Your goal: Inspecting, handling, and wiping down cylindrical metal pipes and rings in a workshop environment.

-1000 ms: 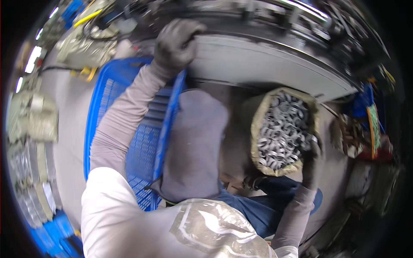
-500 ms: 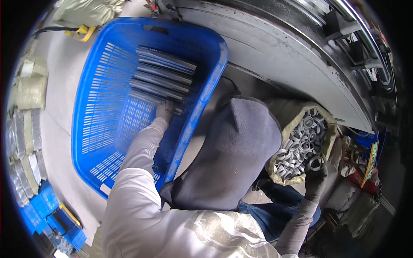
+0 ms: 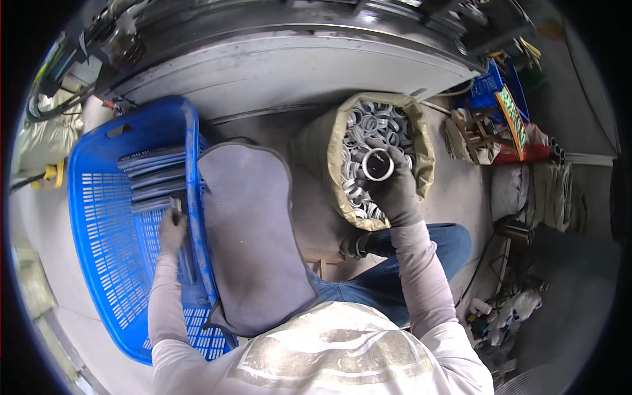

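Note:
My left hand (image 3: 173,232), in a grey glove, is inside a blue plastic basket (image 3: 192,141) on the left. Its fingers are closed round a slim grey tube (image 3: 189,263), which slants along the basket's right wall. Several similar dark, shiny tubes (image 3: 155,174) lie side by side at the basket's far end. On the right, my gloved right hand (image 3: 395,191) pinches a pale grey ring (image 3: 378,164), its round opening facing up. Under that hand stands an open woven sack (image 3: 426,155) full of such rings (image 3: 368,125).
A grey padded cloth (image 3: 247,224) covers my lap between basket and sack. Beyond them runs the pale side of a machine (image 3: 316,72). At the far right are a wooden stool (image 3: 475,135), red bundles (image 3: 520,155) and stacked sacks (image 3: 510,191).
The view has swung right, so basket and sack appear further left. My right hand has come from the sack's near edge to above it, holding a ring. My left hand now has a tube.

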Motion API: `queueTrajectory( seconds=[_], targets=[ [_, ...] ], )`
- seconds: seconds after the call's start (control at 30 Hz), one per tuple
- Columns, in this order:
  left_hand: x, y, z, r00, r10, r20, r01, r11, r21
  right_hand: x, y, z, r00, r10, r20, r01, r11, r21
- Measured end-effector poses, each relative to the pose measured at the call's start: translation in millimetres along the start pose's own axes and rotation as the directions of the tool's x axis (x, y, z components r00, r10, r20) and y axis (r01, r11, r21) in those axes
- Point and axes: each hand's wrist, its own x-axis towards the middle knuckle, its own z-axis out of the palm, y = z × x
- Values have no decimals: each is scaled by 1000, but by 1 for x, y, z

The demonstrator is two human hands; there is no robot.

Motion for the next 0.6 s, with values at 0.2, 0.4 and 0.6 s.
queueTrajectory(
  seconds=[0.2,0.4,0.6],
  targets=[
    [-62,289,-163,801,552,-232,-557,829,51,-17,7,14,998,-37,-58,30,992,-121],
    [-120,426,-107,466,859,214,-868,395,301,-51,-1,40,895,-434,103,430,779,-457],
    [-122,442,-64,393,887,243,-888,298,351,-54,8,34,469,-816,339,705,115,-700]
  ],
)
